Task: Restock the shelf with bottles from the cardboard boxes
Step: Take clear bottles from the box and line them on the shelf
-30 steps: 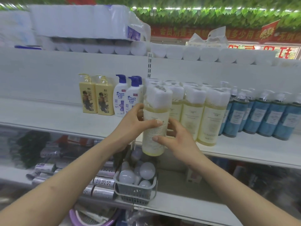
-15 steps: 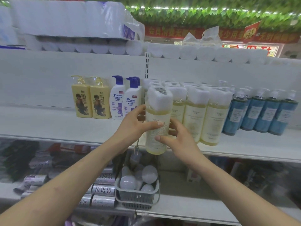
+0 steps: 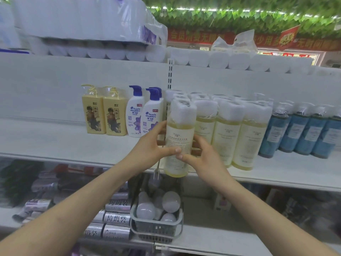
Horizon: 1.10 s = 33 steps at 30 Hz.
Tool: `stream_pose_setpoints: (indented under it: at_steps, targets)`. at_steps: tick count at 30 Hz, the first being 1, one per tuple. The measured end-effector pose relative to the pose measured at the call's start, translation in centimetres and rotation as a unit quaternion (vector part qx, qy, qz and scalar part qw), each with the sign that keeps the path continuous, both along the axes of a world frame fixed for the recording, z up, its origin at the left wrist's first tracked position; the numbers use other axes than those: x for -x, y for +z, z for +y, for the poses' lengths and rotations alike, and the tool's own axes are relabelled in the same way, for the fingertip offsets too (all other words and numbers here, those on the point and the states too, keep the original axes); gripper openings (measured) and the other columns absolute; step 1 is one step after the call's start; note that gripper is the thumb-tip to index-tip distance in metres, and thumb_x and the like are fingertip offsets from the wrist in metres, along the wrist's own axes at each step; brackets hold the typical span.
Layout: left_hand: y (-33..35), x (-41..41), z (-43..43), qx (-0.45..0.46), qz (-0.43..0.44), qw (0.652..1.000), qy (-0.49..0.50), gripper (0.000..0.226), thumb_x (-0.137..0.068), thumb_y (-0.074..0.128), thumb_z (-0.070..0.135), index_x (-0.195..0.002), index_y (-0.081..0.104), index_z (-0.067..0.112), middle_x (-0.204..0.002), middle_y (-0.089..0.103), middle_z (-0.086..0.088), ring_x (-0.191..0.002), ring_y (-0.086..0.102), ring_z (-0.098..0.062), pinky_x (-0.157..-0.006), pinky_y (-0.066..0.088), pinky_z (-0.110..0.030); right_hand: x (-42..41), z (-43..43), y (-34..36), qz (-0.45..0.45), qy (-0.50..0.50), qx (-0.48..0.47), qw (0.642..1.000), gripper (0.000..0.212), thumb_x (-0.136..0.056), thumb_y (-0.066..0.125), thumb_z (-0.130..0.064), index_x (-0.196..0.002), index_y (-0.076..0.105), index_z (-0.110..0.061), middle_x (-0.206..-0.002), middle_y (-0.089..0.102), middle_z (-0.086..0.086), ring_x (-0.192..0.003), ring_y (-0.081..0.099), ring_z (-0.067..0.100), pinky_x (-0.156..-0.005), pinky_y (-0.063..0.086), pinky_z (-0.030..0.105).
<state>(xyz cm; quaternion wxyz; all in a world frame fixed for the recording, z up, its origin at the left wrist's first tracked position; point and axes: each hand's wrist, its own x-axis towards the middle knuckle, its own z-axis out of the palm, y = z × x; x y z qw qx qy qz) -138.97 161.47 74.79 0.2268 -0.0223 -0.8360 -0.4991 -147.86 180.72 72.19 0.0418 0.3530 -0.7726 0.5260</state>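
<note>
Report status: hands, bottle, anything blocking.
Left hand and right hand grip pale yellow bottle. Bottle upright, base at shelf front edge. Matching bottles close on its right, white shampoo bottle left.

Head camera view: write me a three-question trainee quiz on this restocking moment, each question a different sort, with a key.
1. Multiple choice. The pale yellow bottle in front of the shelf edge is held by: A) one hand only; B) both hands; C) neither hand.
2. True or false: the blue bottles stand to the right of the pale yellow row.
3. Fill in: the grey basket on the lower shelf holds white ____.

Key
1. B: the left hand and the right hand both grip it.
2. True.
3. bulbs.
</note>
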Motion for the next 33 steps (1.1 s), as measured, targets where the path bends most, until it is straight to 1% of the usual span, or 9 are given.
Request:
stream_pose_setpoints:
  at_steps: [5, 10, 15, 17, 22, 26, 29, 31, 33]
  targets:
    - [-1.5, 0.1, -0.7, -0.029, -0.009, 0.999, -0.023, 0.072, -0.085, 0.087, 0.047, -0.149, 0.053, 0.049, -0.136, 0.068, 0.018, -0.119, 0.072, -0.012, -0.106, 0.058, -0.050, 0.3, -0.1, 0.0, 0.010, -0.005, -0.016, 1.000, 0.069, -0.085, 0.085, -0.051, -0.145, 0.053, -0.042, -0.133, 0.066, -0.026, -0.121, 0.060, -0.008, -0.091, 0.050, 0.016]
    - [-1.4, 0.6, -2.2, -0.021, -0.023, 0.998, -0.047, 0.067, -0.087, 0.086, 0.045, -0.147, 0.055, 0.047, -0.133, 0.072, 0.013, -0.122, 0.072, -0.016, -0.108, 0.056, -0.054, 0.2, -0.9, 0.0, -0.006, -0.025, -0.019, 0.999, 0.077, -0.077, 0.091, -0.053, -0.140, 0.050, -0.036, -0.124, 0.065, -0.025, -0.108, 0.062, -0.011, -0.073, 0.050, 0.005]
    - [-1.8, 0.1, -2.9, -0.038, -0.034, 0.998, -0.044, 0.068, -0.084, 0.081, 0.056, -0.144, 0.052, 0.047, -0.139, 0.065, 0.017, -0.128, 0.066, -0.012, -0.108, 0.055, -0.053, -0.3, -1.8, -0.1, 0.005, -0.040, -0.035, 0.999, 0.083, -0.077, 0.089, -0.057, -0.144, 0.049, -0.030, -0.137, 0.059, -0.008, -0.123, 0.059, 0.011, -0.100, 0.057, 0.040]
    - [-1.9, 0.0, -2.7, -0.007, -0.018, 1.000, -0.024, 0.058, -0.086, 0.074, 0.060, -0.141, 0.057, 0.051, -0.135, 0.060, 0.020, -0.123, 0.064, -0.006, -0.105, 0.059, -0.047, -0.5, -1.8, 0.0, -0.004, -0.018, -0.029, 0.999, 0.078, -0.082, 0.087, -0.052, -0.146, 0.048, -0.031, -0.142, 0.057, -0.008, -0.130, 0.057, 0.011, -0.107, 0.054, 0.044]
    - [-1.5, -0.3, -1.7, 0.001, 0.007, 1.000, -0.026, 0.042, -0.088, 0.070, 0.063, -0.129, 0.068, 0.054, -0.121, 0.058, 0.021, -0.112, 0.065, 0.002, -0.093, 0.064, -0.035, -1.2, -0.9, 0.3, -0.046, 0.039, -0.009, 0.998, 0.056, -0.096, 0.076, -0.027, -0.145, 0.049, -0.031, -0.137, 0.064, -0.021, -0.126, 0.061, -0.001, -0.110, 0.054, 0.042]
    - [-1.4, -0.2, -1.4, -0.060, 0.029, 0.997, -0.044, 0.041, -0.091, 0.077, 0.051, -0.130, 0.064, 0.050, -0.120, 0.067, 0.020, -0.117, 0.070, -0.008, -0.090, 0.065, -0.036, -1.6, -0.2, 0.0, -0.030, 0.017, 0.020, 0.999, 0.056, -0.094, 0.081, -0.032, -0.141, 0.049, -0.028, -0.132, 0.064, -0.021, -0.116, 0.063, -0.007, -0.096, 0.056, 0.026]
    - [-1.5, 0.1, -1.1, -0.109, 0.028, 0.992, -0.052, 0.041, -0.095, 0.074, 0.041, -0.133, 0.058, 0.038, -0.125, 0.070, 0.011, -0.123, 0.070, -0.016, -0.096, 0.063, -0.041, -1.9, -0.1, -0.5, 0.007, -0.030, 0.030, 0.999, 0.063, -0.091, 0.083, -0.039, -0.141, 0.047, -0.027, -0.133, 0.060, -0.014, -0.113, 0.063, 0.002, -0.090, 0.054, 0.025]
    - [-1.6, 0.1, -0.8, -0.092, 0.025, 0.994, -0.057, 0.038, -0.101, 0.067, 0.039, -0.137, 0.056, 0.039, -0.133, 0.067, 0.005, -0.126, 0.067, -0.014, -0.099, 0.062, -0.042, -1.9, 0.0, -0.7, 0.030, -0.036, 0.026, 0.999, 0.065, -0.093, 0.081, -0.036, -0.147, 0.045, -0.025, -0.137, 0.057, -0.007, -0.118, 0.060, 0.009, -0.095, 0.054, 0.028]
    - [-1.7, -0.1, -0.8, -0.053, 0.025, 0.998, -0.035, 0.038, -0.108, 0.060, 0.038, -0.146, 0.055, 0.040, -0.137, 0.061, 0.003, -0.127, 0.062, -0.010, -0.099, 0.062, -0.044, -1.7, 0.2, -1.0, 0.039, -0.020, 0.025, 0.999, 0.063, -0.097, 0.076, -0.026, -0.151, 0.043, -0.026, -0.140, 0.053, -0.004, -0.120, 0.058, 0.010, -0.094, 0.052, 0.018]
